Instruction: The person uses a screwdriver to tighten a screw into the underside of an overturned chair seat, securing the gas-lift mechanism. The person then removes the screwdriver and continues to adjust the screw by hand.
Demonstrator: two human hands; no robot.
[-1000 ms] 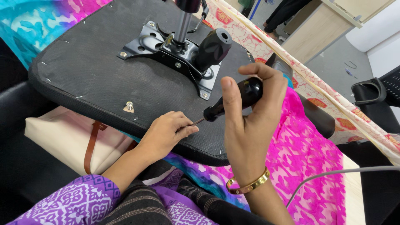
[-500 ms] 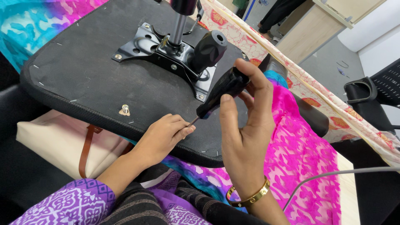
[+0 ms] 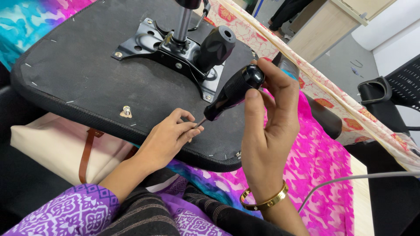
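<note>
An upturned chair seat (image 3: 87,83) lies across a person's lap, its metal mechanism (image 3: 175,52) on top at centre. The left hand (image 3: 168,137) rests at the seat's near edge; the right hand (image 3: 267,131), just right, holds a screwdriver (image 3: 232,91) angled down between them.

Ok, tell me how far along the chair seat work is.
Done: the metal mechanism plate sits bolted on the seat underside. In hand: right hand holds the screwdriver, left hand steadies its tip. Left: the screw there isn't visible, so I can't tell.
</note>
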